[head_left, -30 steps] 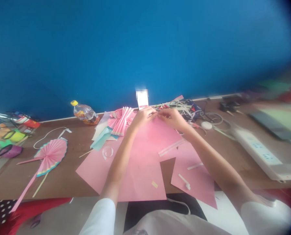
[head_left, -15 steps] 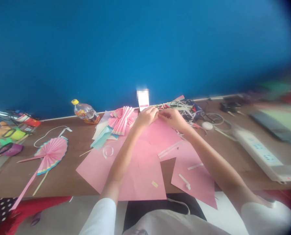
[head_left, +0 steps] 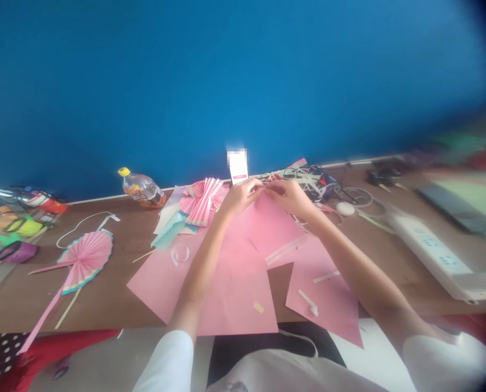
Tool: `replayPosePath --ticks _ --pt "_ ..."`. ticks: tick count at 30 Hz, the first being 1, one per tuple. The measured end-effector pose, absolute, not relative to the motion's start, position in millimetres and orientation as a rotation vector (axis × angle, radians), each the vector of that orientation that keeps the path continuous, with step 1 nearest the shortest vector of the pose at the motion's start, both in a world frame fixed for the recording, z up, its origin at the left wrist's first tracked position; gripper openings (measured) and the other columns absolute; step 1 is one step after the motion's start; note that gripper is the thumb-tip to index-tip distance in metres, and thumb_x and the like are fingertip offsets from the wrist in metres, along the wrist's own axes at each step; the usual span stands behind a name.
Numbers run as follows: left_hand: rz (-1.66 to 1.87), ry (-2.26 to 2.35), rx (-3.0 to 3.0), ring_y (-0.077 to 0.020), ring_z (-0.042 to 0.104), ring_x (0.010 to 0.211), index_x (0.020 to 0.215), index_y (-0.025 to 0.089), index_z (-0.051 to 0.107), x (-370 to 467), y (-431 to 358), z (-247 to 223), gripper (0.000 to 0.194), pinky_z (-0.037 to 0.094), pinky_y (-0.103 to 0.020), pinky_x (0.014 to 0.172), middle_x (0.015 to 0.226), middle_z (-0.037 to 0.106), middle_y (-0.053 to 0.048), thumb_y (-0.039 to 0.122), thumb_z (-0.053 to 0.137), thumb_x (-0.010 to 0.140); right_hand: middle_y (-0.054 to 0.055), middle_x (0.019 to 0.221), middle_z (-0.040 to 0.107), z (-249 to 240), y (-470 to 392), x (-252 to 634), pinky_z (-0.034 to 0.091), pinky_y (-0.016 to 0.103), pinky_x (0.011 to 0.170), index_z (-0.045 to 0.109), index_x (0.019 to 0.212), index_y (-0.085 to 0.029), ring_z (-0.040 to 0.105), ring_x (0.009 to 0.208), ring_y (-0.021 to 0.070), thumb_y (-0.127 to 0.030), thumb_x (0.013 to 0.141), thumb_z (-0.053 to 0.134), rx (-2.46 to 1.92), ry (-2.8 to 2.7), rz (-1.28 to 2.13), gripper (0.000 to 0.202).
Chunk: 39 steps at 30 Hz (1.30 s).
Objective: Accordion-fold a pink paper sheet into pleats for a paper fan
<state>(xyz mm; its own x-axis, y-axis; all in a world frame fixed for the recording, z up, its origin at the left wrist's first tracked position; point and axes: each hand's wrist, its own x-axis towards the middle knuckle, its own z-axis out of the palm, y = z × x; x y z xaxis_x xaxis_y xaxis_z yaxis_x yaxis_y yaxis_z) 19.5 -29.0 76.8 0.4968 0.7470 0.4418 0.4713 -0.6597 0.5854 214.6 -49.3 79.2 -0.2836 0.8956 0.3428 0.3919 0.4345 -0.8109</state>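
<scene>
My left hand and my right hand are close together at the far edge of a pink paper sheet. Both have their fingers pinched on that edge; the exact fingertip contact is small and partly hidden. Under and around it lie a large pink sheet and another pink piece. Left of my left hand rests a pleated pink paper bow, with light blue paper beside it.
A pleated pink fan and a bottle stand or lie to the left, near a purple tape roll. A phone leans against the wall. Tangled cables and a power strip are on the right.
My hands have shifted only slightly, with the fingers still at the pink sheet's far edge. The other things stay in place, apart from a tiny camera shift.
</scene>
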Motion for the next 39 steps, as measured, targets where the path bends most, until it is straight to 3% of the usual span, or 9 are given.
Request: replayPosePath --ticks 9,29,39 --pt "0.943 1.231 2.663 -0.0197 0.064 0.086 0.097 0.016 0.062 30.4 -32.0 72.7 0.029 0.044 -0.028 0.075 0.094 0.068 -0.01 0.033 0.039 0.099 0.006 0.08 0.073 72.5 -47.4 211.7 0.042 0.029 0.065 0.076 0.091 -0.016 0.059 0.068 0.0184 -0.024 0.083 0.052 -1.176 -1.994 0.516 0.026" --pt "1.024 1.035 2.227 -0.0176 0.062 0.09 0.098 0.019 0.064 24.1 -28.3 71.5 0.029 0.048 -0.028 0.082 0.099 0.069 -0.006 0.042 0.046 0.095 0.006 0.083 0.073 79.2 -49.5 214.9 0.048 0.031 0.069 0.077 0.095 -0.016 0.065 0.075 0.0215 -0.027 0.081 0.055 -1.122 -1.885 0.734 0.028" --pt "0.99 0.992 2.21 -0.0158 0.061 0.083 0.091 0.018 0.061 22.5 -28.4 73.7 0.03 0.047 -0.027 0.076 0.092 0.067 -0.005 0.042 0.043 0.095 0.005 0.079 0.071 76.8 -49.2 214.9 0.044 0.028 0.064 0.076 0.09 -0.017 0.06 0.07 0.0184 -0.031 0.083 0.055 -1.098 -1.927 0.727 0.027"
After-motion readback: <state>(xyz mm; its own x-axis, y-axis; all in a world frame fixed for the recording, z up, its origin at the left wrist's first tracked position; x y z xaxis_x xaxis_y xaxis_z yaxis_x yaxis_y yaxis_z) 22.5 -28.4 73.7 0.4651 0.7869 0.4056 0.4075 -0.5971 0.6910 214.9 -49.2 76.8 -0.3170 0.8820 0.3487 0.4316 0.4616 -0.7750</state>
